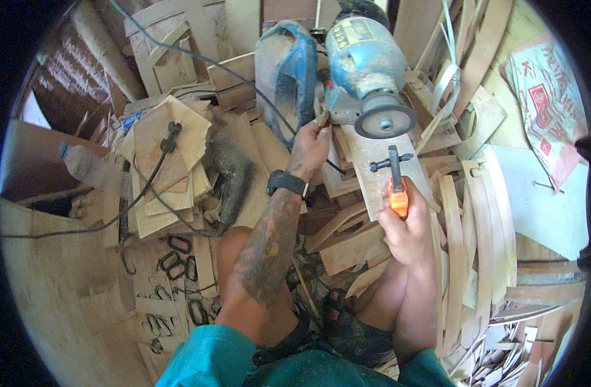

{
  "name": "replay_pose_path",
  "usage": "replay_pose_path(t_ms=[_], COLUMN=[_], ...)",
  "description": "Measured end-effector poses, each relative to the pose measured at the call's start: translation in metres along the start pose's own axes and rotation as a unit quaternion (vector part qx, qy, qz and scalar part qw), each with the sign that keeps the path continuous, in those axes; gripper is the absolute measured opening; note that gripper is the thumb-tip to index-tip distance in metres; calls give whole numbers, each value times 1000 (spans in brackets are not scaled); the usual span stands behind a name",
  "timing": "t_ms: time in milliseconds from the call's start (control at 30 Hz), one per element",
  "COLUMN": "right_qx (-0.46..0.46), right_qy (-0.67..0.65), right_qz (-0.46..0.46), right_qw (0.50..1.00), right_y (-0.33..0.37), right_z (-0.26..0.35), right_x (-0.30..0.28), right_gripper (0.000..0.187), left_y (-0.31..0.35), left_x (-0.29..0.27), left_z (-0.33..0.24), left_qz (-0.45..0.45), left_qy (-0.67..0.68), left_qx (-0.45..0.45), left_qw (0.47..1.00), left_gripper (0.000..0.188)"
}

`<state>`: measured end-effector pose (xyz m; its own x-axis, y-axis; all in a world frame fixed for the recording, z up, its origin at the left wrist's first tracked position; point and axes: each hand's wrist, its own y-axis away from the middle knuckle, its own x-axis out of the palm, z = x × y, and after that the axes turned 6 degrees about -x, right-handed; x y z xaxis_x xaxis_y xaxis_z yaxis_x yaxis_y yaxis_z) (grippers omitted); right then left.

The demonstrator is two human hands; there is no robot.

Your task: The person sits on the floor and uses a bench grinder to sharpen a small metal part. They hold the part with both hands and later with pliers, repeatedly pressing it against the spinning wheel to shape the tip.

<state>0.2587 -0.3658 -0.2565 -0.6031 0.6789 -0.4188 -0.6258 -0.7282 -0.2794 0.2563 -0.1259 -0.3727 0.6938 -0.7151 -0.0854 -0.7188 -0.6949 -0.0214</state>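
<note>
My right hand is closed around the orange handle of a tool. Its dark metal shank points up toward the grinding wheel, with a short dark crosspiece near the top; I cannot tell its exact kind. Just beyond it is the round wheel of a dusty blue bench grinder; tool and wheel look apart. My left hand, wearing a black wristwatch, reaches to the left side of the grinder's base. Its fingers are bent together there, and what they grip is hidden. A pale board lies below the wheel.
Left of the grinder stands a dusty blue jug, crossed by a cable. Flat wood offcuts lie further left with a black plug. Curved wooden strips lean at the right, near a printed sack. Black oval rings lie on the floor.
</note>
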Motion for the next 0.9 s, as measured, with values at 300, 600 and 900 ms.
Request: replay_pose_path(t_ms=[300, 600, 900], right_qx=[13, 5, 5], right_qy=[3, 14, 47], right_qz=[-10, 2, 3], right_qw=[1000, 1000, 999], right_y=[2, 6, 9], right_z=[-2, 3, 9], right_x=[-6, -6, -13], right_gripper=[19, 19, 24], left_y=[7, 24, 25], left_x=[14, 33, 37], left_z=[12, -4, 5], left_qz=[-66, -67, -47], left_qy=[-60, -136, -111], left_qx=[82, 150, 154], left_qw=[993, 977, 981], left_gripper=[45, 43, 53])
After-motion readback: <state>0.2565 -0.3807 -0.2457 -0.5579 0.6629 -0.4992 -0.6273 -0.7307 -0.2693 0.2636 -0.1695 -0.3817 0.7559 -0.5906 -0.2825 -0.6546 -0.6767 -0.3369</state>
